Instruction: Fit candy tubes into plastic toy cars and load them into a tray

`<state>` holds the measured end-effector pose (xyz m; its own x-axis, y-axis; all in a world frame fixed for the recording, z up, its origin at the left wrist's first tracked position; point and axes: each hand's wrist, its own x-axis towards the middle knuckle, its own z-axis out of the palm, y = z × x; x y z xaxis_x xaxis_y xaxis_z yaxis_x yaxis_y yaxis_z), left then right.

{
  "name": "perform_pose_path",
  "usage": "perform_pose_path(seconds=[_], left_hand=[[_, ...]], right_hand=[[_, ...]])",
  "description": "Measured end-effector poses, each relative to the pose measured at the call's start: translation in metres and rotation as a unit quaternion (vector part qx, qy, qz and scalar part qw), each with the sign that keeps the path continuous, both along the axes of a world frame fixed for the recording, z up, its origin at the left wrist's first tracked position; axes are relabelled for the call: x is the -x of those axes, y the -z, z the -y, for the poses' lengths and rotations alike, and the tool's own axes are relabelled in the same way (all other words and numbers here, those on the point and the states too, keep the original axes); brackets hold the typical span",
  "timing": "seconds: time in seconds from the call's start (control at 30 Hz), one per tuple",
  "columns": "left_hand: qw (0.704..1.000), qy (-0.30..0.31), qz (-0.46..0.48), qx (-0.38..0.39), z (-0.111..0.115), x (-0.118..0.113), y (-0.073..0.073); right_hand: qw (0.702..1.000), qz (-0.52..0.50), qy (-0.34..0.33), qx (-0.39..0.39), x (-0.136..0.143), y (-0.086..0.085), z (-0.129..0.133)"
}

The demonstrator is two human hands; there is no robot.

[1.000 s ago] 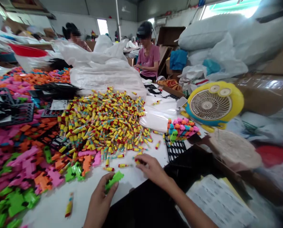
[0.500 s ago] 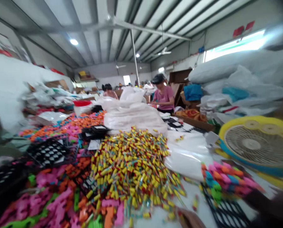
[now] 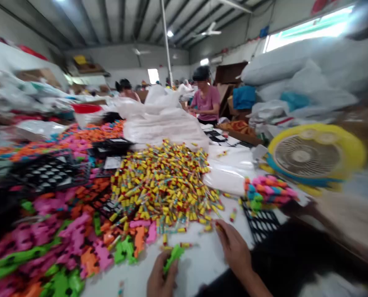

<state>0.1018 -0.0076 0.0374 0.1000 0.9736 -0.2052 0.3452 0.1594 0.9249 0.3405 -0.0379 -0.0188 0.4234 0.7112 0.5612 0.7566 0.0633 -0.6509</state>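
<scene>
My left hand (image 3: 162, 274) is closed around a bright green plastic toy piece (image 3: 173, 258) near the front edge of the white table. To its right, my right hand (image 3: 235, 247) has thumb and fingers pinched together at the near edge of a large pile of small yellow tubes with red ends and clear stems (image 3: 165, 185). What the right fingertips hold, if anything, is too small to make out. Loose green pieces (image 3: 125, 249) and an orange piece (image 3: 139, 241) lie left of my hands.
Pink pieces (image 3: 41, 231) heap up at left, beside black perforated trays (image 3: 54, 171). At right are a black grid tray (image 3: 261, 225), stacked coloured pieces (image 3: 272, 189) and a yellow fan (image 3: 313, 152). White plastic bags (image 3: 168, 126) lie behind the pile; a person (image 3: 205, 99) works beyond.
The view has tilted down and shifted. My left hand has come into view with the green piece, and much more of my right hand shows beside the yellow pile.
</scene>
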Motion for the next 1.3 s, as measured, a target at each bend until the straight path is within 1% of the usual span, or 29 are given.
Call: perform_pose_path(seconds=[0.07,0.13,0.2,0.3,0.4,0.47,0.53,0.67,0.77,0.87,0.97,1.07,1.13,1.2,1.3], left_hand=[[1.0,0.011,0.005,0.01,0.001,0.001,0.001],[1.0,0.024,-0.004,0.019,-0.001,0.001,-0.002],[1.0,0.017,-0.012,0.021,-0.003,0.0,-0.006],[1.0,-0.003,-0.013,0.013,-0.003,-0.001,-0.007],[1.0,0.003,-0.009,0.004,-0.003,-0.001,-0.003],[1.0,0.007,-0.006,-0.002,-0.003,0.0,-0.002],[1.0,0.008,-0.005,-0.007,-0.004,0.0,-0.002],[1.0,0.009,0.002,-0.005,-0.003,-0.001,-0.004],[1.0,0.005,0.018,-0.003,-0.002,-0.001,-0.004],[0.999,0.009,0.039,0.0,-0.001,0.0,-0.001],[0.998,0.018,0.063,-0.004,0.001,0.001,0.002],[0.996,0.032,0.082,-0.02,0.002,0.002,0.005],[0.994,0.039,0.093,-0.032,0.003,0.003,0.006],[0.993,0.044,0.101,-0.044,0.003,0.004,0.007],[0.99,0.06,0.107,-0.066,0.003,0.004,0.007]], right_hand=[[1.0,-0.017,0.006,0.022,0.0,-0.008,0.003],[0.999,-0.028,0.005,0.045,0.0,-0.015,0.005],[0.998,-0.011,0.011,0.064,-0.005,-0.022,0.007],[0.991,0.056,0.055,0.104,-0.023,-0.032,0.012],[0.981,0.092,0.093,0.145,-0.048,-0.04,0.017],[0.976,0.105,0.093,0.165,-0.061,-0.042,0.016],[0.973,0.12,0.08,0.181,-0.068,-0.041,0.012],[0.972,0.132,0.034,0.189,-0.069,-0.035,-0.002],[0.977,0.12,-0.011,0.176,-0.063,-0.035,-0.009],[0.982,0.088,-0.073,0.153,-0.045,-0.039,-0.006],[0.977,0.032,-0.154,0.142,-0.017,-0.043,0.002],[0.953,-0.085,-0.242,0.163,0.012,-0.048,0.008],[0.929,-0.154,-0.274,0.195,0.025,-0.051,0.009],[0.912,-0.18,-0.293,0.224,0.034,-0.053,0.007],[0.898,-0.192,-0.33,0.22,0.038,-0.054,0.003]])
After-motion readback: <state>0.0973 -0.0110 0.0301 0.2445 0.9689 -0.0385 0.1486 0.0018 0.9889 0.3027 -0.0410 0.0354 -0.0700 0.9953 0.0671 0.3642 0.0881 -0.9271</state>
